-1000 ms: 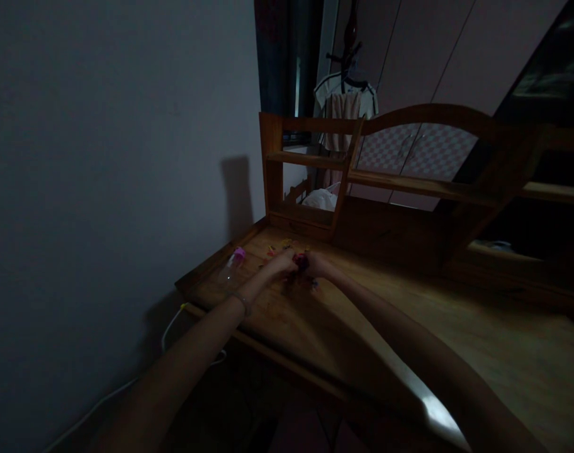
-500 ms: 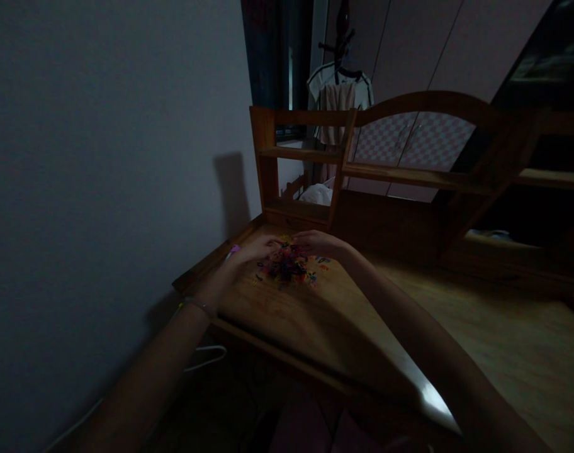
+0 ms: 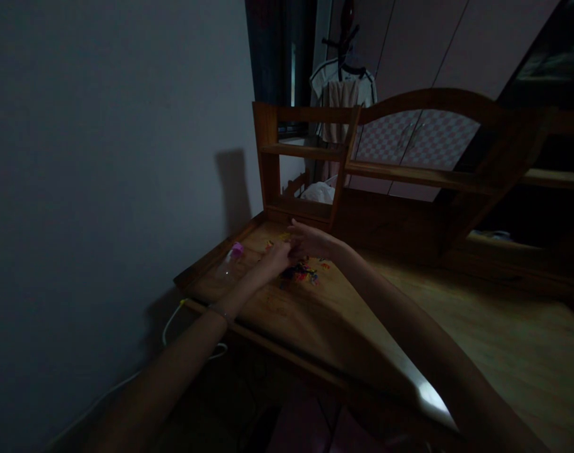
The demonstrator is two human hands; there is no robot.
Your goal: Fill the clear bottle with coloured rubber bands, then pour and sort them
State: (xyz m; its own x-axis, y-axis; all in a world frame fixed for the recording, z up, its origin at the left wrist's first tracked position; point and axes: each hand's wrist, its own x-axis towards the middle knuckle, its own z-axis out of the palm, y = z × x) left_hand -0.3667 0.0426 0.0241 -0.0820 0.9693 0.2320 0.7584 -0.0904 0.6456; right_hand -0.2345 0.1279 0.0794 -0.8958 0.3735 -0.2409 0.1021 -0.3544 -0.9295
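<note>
Over a pile of small coloured loops (image 3: 300,273), like little rubber bands, my two hands meet. My left hand (image 3: 281,253) has its fingers curled; whatever they hold, if anything, is hidden. Right against it, my right hand (image 3: 315,240) reaches in from the right, with a finger stretched out to the left and the others partly hidden behind my left hand. Part of the pile is covered by both hands. To the left lies a clear container (image 3: 225,270) with a pink top (image 3: 238,249).
The wooden desktop (image 3: 362,314) has a raised edge along the wall (image 3: 126,126). Wooden shelves (image 3: 306,151) stand at its back. A white cable (image 3: 167,327) hangs by the front left corner. Clothes (image 3: 343,94) hang behind the shelves.
My left hand has moved right, away from the container, and now touches my right hand over the loops. The container and its pink top show more. My right hand has shifted slightly.
</note>
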